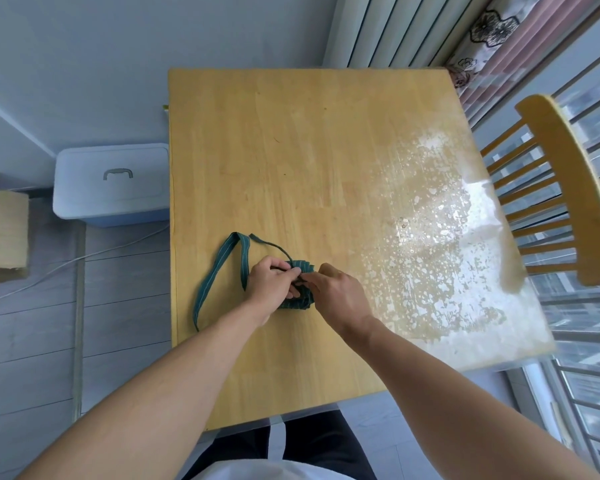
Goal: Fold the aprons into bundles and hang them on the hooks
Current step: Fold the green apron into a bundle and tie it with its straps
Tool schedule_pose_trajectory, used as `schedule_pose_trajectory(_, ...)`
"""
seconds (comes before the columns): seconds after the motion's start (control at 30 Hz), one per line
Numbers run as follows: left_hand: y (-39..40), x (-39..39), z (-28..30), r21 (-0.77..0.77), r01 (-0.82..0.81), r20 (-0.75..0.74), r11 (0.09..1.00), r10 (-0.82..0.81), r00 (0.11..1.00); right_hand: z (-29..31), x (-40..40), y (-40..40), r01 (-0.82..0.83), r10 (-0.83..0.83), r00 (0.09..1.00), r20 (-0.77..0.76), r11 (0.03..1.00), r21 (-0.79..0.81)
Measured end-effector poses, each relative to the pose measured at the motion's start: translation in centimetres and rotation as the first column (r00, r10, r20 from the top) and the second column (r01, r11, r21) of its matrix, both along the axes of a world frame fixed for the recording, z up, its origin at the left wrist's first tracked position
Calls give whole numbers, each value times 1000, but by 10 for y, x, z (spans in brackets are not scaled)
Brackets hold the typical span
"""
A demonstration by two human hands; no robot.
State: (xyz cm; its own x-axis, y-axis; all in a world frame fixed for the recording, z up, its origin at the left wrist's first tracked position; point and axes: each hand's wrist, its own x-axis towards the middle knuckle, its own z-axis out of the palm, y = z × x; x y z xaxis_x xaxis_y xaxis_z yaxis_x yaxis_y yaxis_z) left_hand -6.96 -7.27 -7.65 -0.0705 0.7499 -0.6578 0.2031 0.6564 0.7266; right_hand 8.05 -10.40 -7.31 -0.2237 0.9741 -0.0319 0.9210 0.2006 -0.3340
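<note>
Both hands, left hand [269, 284] and right hand [340, 292], pinch the apron bundle [300, 301] near the surface's [326, 150] left edge, and honestly a loose strap [219, 268] wrap probably lets it unroll.

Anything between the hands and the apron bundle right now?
No. Both the left hand and the right hand are already on the apron bundle, fingers curled on it on the table. No hooks are in view.

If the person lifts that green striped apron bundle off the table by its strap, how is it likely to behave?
The apron bundle is soft cloth, so it would probably sag and could loosen if not tied off. The strap lies in a limp loop on the table, so it would likely dangle freely. Small and compact under both hands, it seems light.
</note>
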Motion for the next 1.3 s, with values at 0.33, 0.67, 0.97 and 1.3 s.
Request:
schedule_pose_trajectory(0.33, -13, -5, 3, 87, 71, -82, 994, -63, 995, 17, 11, 22, -18, -66, 988, -140, 849, -528)
schedule_pose_trajectory(0.67, -19, -4, 26, -157, -27, 78, 987, 39, 996, 18, -1, 11, 91, -489, 819, -300, 627, -774)
schedule_pose_trajectory(0.97, -19, -9, 22, -178, 37, 6, 983, -37, 999, 22, 11, 14, 113, -254, 952, -169, 809, -577)
schedule_pose_trajectory(1.3, -30, -6, 16, -142, 14, 1, 990, -14, 1000, 16, 5, 11, 126, -161, 986, -42, 888, -442)
